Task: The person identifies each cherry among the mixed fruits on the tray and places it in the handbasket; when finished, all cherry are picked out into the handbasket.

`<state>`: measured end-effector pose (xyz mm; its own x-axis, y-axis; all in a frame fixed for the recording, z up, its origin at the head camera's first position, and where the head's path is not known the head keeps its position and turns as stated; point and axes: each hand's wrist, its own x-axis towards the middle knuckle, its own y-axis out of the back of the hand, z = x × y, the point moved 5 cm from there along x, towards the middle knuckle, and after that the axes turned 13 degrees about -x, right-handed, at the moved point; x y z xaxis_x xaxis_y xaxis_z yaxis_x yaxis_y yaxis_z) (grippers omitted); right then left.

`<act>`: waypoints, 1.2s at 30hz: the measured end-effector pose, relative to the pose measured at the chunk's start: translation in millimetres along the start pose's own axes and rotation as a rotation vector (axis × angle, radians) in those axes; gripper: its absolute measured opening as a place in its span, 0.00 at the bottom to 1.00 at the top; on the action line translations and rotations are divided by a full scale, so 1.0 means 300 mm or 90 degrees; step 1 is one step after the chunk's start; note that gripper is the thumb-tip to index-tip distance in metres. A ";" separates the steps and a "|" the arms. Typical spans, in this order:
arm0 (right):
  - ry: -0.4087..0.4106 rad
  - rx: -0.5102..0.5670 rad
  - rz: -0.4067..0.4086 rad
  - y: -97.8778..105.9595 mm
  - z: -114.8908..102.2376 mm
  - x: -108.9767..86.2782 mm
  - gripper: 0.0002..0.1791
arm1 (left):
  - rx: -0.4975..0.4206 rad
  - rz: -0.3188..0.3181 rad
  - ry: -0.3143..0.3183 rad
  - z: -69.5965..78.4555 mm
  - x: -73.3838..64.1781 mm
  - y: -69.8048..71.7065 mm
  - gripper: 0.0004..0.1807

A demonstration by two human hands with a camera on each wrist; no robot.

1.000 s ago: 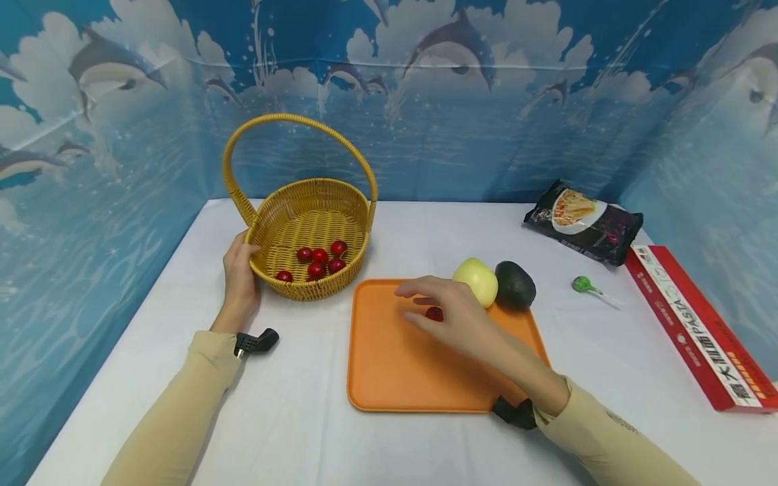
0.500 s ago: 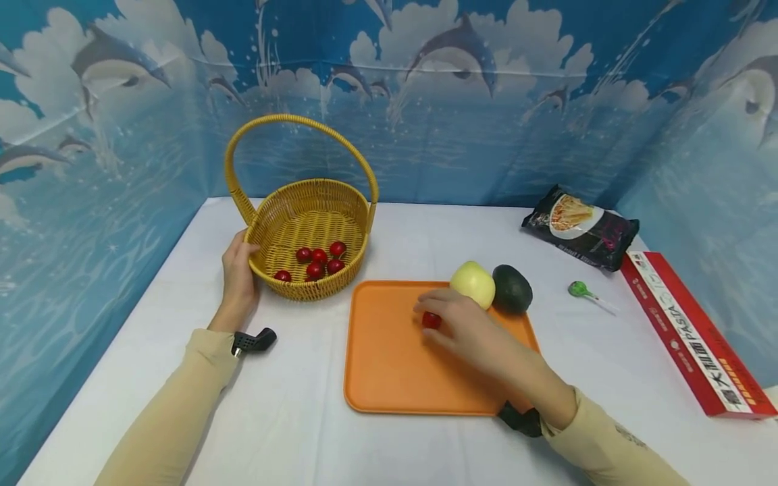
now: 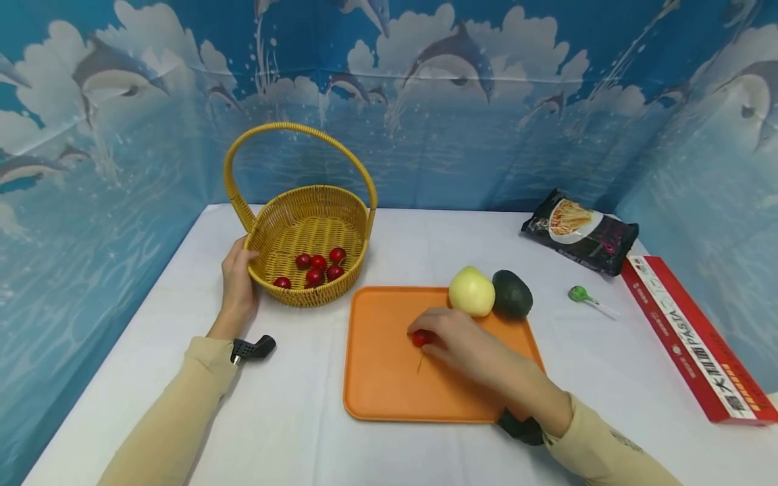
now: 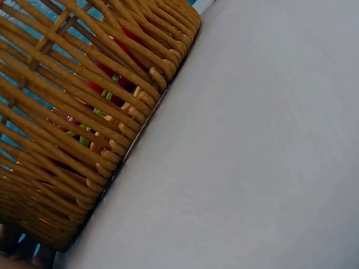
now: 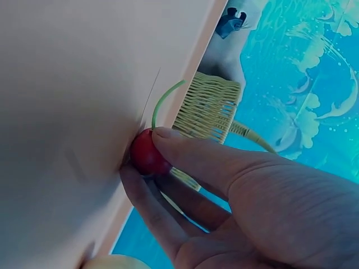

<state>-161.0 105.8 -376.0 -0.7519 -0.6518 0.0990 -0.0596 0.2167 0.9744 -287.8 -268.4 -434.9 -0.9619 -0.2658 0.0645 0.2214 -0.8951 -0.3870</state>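
In the head view my right hand (image 3: 464,343) pinches a red cherry (image 3: 420,338) low over the orange tray (image 3: 383,381). The right wrist view has this cherry (image 5: 147,154) between thumb and fingers, its green stem (image 5: 162,101) sticking out. On the left, my left hand (image 3: 238,287) grips the side of a yellow woven basket (image 3: 306,297), thumb at the rim. Several cherries (image 3: 314,275) lie inside the basket. The basket's weave (image 4: 78,106) fills the upper left of the left wrist view, where most of the left hand is hidden.
A pale green round fruit (image 3: 471,291) and an avocado (image 3: 512,295) sit at the tray's back right corner. Farther right are a green lollipop (image 3: 579,294), a black food packet (image 3: 580,233) and a long red pasta box (image 3: 695,341). A dolphin-print curtain (image 3: 425,155) surrounds the table.
My right hand has come down toward the tray and closed its thumb and fingers on the cherry, shifting it slightly left and nearer. The left hand stays on the basket.
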 end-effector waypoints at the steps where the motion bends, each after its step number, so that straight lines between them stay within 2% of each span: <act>1: -0.001 0.001 -0.002 0.000 0.000 -0.002 0.15 | -0.001 0.000 0.004 -0.004 -0.004 0.000 0.31; 10: 0.009 0.015 0.017 0.000 0.008 -0.005 0.14 | 0.002 0.005 -0.005 -0.007 -0.012 -0.003 0.31; 16: -0.005 0.062 0.038 0.039 0.007 0.036 0.17 | 0.004 0.006 -0.004 -0.003 -0.009 -0.003 0.31; 23: -0.039 0.129 0.134 0.115 -0.010 0.136 0.19 | 0.002 0.006 -0.002 -0.010 -0.004 -0.006 0.31; 27: -0.040 0.161 0.186 0.141 -0.024 0.210 0.19 | 0.011 0.007 0.002 -0.013 -0.003 -0.011 0.31; 31: -0.030 0.197 0.234 0.146 -0.053 0.300 0.18 | 0.011 0.004 -0.011 -0.008 -0.002 -0.012 0.31; 36: -0.030 0.240 0.234 0.119 -0.085 0.405 0.19 | 0.018 0.003 -0.015 -0.004 -0.001 -0.004 0.31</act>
<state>-237.7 15.8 -324.1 -0.7960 -0.4514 0.4032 -0.0117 0.6776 0.7354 -288.0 -266.7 -435.5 -0.9570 -0.2776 0.0843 0.2304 -0.9038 -0.3606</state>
